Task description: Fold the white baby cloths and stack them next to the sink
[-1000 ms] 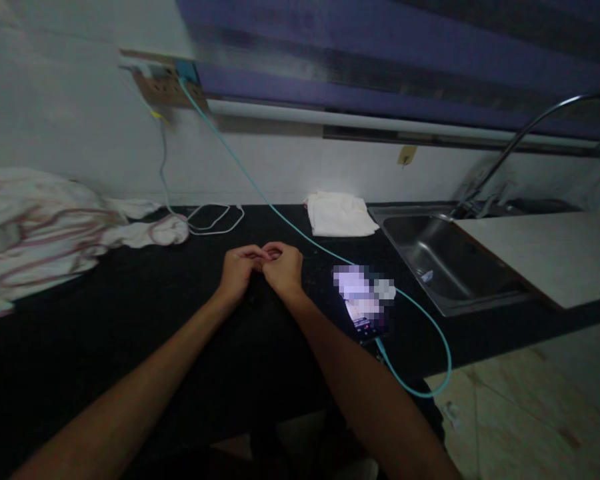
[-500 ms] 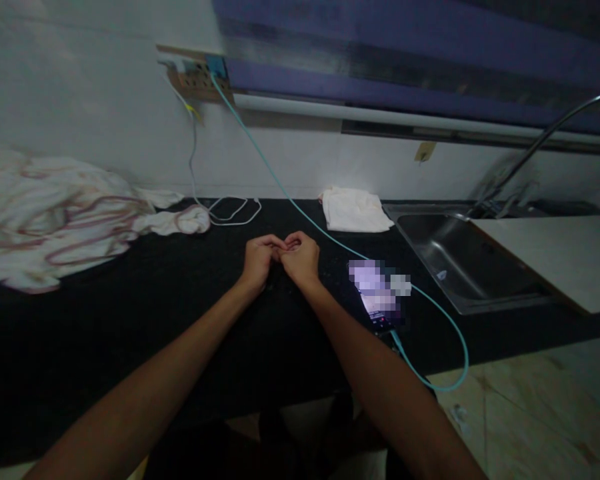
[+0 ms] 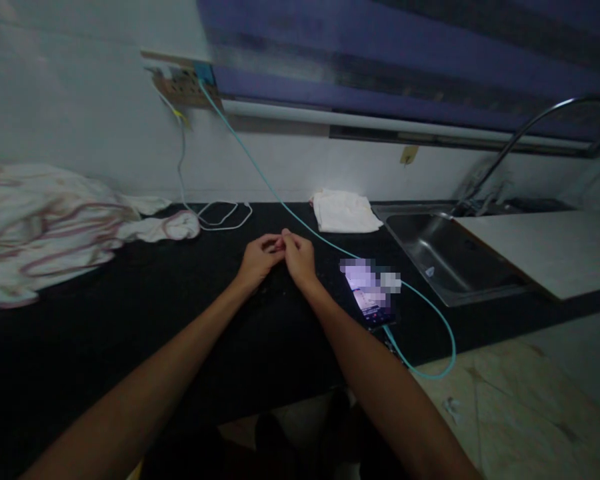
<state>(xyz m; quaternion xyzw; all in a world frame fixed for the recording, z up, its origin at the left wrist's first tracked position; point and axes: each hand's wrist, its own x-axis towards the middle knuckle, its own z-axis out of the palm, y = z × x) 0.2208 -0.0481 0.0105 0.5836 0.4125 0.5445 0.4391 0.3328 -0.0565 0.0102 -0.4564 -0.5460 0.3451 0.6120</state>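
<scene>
I find both hands resting on the dark table (image 3: 130, 313), meeting near its middle: the left hand (image 3: 258, 259) and the right hand (image 3: 297, 257) touch at the fingertips, fingers curled together around a point between them. Something small may be pinched there, but the light is poor and I cannot tell what it is, nor whether anything is held at all. The nearest separate thing is the phone (image 3: 367, 295), lying flat just to the right of the right hand, its long axis running from the far left toward the near right edge of the table; the right hand is clearly the nearer of the two. Its screen is obscured. A teal cable (image 3: 280, 208) runs from the wall socket (image 3: 183, 83), passes just behind the hands, and loops off the table edge to the phone's near end. Further off lie a striped cloth (image 3: 45, 220) at left, a white cable (image 3: 225, 217), a folded white cloth (image 3: 345, 212) and the sink (image 3: 447, 257) at right.
</scene>
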